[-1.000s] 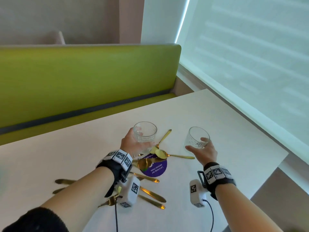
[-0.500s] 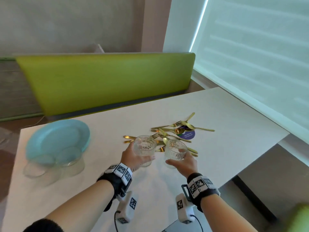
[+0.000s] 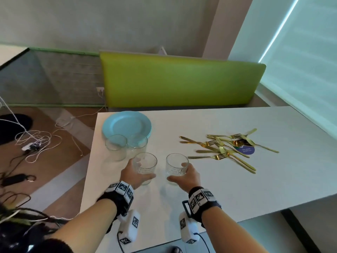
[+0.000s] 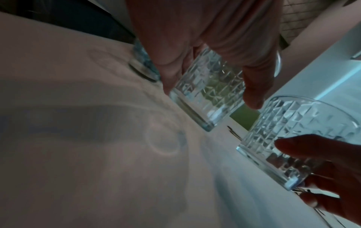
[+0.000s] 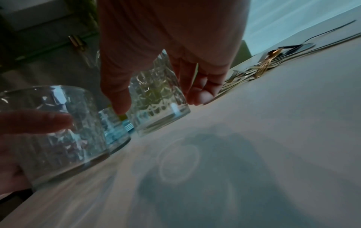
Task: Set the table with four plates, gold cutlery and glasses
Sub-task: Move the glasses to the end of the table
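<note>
My left hand point(image 3: 135, 175) grips a cut-pattern glass point(image 3: 145, 166) just above the white table point(image 3: 218, 189); the same glass point(image 4: 207, 94) shows in the left wrist view. My right hand point(image 3: 184, 177) grips a second glass point(image 3: 176, 166), seen close in the right wrist view as the glass point(image 5: 158, 95) between thumb and fingers. Two more glasses point(image 3: 116, 148) point(image 3: 137, 144) stand in front of a stack of light blue plates point(image 3: 125, 126) at the table's left end. A heap of gold cutlery point(image 3: 226, 148) lies to the right.
A purple round coaster point(image 3: 245, 149) lies under the cutlery. A green bench back point(image 3: 178, 81) runs behind the table. Cables point(image 3: 36, 141) lie on the floor to the left. A window blind point(image 3: 300, 70) is at the right.
Both hands have carried their glasses from beside the cutlery leftward and toward me, near the two standing glasses. The camera has swung left, bringing plates and floor into view.
</note>
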### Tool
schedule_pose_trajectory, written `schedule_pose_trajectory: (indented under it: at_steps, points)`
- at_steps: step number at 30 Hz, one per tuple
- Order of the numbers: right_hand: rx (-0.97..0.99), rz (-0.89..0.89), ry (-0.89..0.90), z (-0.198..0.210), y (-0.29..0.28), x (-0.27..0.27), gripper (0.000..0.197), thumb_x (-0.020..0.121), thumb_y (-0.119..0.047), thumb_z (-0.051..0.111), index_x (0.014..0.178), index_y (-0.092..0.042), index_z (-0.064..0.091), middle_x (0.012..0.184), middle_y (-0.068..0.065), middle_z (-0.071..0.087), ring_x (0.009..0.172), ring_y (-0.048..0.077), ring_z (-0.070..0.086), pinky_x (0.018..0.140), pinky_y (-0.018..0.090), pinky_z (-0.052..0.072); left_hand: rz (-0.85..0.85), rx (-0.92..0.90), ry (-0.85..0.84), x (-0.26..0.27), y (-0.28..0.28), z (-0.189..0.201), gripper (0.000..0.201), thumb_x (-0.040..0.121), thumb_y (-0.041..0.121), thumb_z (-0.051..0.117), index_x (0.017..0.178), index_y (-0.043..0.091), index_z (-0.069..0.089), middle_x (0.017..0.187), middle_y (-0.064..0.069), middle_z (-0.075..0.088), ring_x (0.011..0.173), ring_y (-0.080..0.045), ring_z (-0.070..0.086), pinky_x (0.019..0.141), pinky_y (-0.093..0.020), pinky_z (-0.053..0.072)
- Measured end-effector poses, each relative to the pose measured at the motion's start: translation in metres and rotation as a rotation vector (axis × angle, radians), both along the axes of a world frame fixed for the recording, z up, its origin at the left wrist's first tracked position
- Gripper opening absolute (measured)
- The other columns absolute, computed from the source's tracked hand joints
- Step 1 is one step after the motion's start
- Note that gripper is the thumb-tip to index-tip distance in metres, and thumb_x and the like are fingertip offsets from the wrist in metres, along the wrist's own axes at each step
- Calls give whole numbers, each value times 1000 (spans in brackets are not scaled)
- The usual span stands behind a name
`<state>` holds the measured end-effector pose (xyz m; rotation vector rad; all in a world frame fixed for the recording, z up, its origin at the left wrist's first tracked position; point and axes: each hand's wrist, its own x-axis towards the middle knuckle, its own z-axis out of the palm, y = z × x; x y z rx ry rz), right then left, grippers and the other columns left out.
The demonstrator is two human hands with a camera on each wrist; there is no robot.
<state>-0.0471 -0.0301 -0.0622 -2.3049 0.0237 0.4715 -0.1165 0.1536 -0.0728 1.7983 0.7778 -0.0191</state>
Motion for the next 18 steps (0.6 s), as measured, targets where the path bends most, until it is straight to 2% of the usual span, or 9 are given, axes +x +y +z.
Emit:
schedule_pose_trajectory:
  at_steps: [5,12,18]
  points:
    - [-23,87,13,-6,34,-12,77,62,-35,83,128,-18,46,126,5,57,118,21,52,96,27,43,74,20,38,-23,28,-12,88,58,25,89,132,13,43,135,-11,54,121,-25,54,101,-31,39]
    - [-14,114,11,-19,68,-24,78,62,-34,83,128,-20,45,125,7,58,117,22,53,95,27,44,142,3,12,-41,50,-28,87,56,18,90,130,15,45,137,-11,52,124,-24,52,102,-28,37]
    - [-27,132,-2,-26,84,-30,80,64,-33,82,131,-19,42,126,8,56,118,24,51,95,27,42,151,90,7,-49,64,-32,96,47,24,93,131,18,47,132,-14,54,121,-28,53,103,-36,42]
